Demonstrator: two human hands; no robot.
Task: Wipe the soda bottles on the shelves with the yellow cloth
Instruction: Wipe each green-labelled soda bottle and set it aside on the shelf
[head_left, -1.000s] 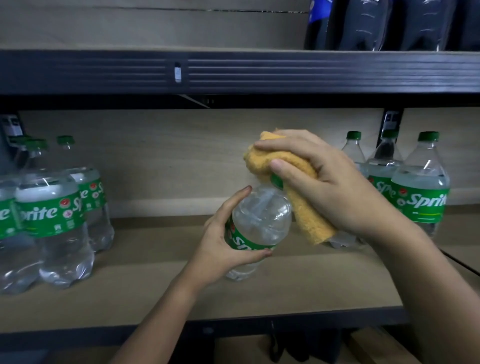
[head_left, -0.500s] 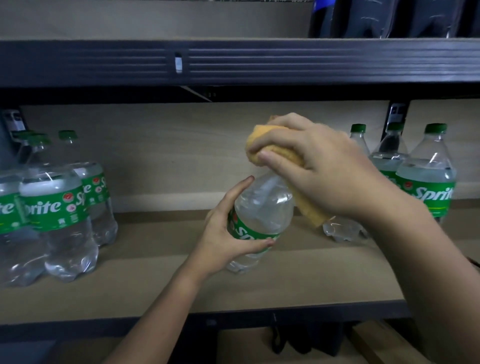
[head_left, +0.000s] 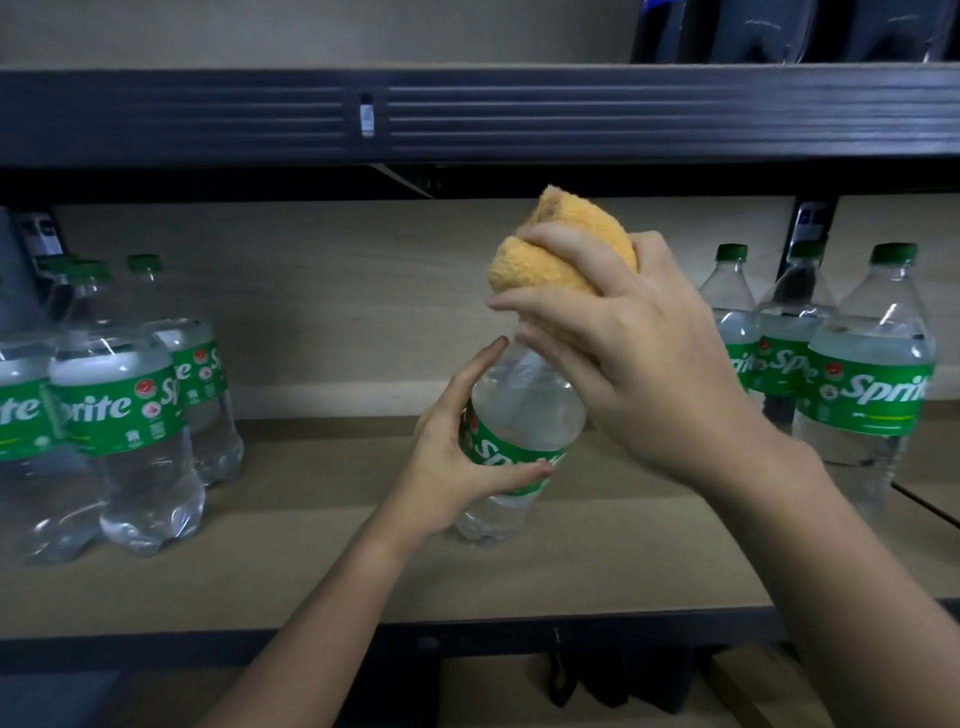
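Held bottle: a clear plastic Sprite bottle (head_left: 524, 431) with a green wrap label whose white lettering is partly covered by fingers; the liquid inside is colourless. It tilts with its top leaning up and right, its base at or just above the wooden shelf board (head_left: 322, 561); whether the base touches the board cannot be told. Its cap and neck are hidden under the cloth.

Left hand: the left hand (head_left: 457, 462) grips the held bottle round its label band, thumb across the front, fingers curled behind, the index finger reaching up along the shoulder.

Right hand: the right hand (head_left: 639, 364) holds the yellow cloth (head_left: 561, 254), fingers spread and curled over it, pressing it onto the top of the held bottle.

Yellow cloth: fluffy, orange-yellow terry, bunched into a rounded wad that bulges above the fingers, directly over the held bottle's neck.

Left group: several upright Sprite bottles (head_left: 119, 410) with green caps stand well to the left of the held bottle, on the same board, packed against each other.

Right group: three more upright Sprite bottles (head_left: 867, 384) stand to the right of the held bottle, behind the right wrist, side by side.

Upper shelf: a dark ribbed metal shelf edge (head_left: 571, 111) runs above the held bottle; dark bottles (head_left: 779, 31) stand on it up and to the right.
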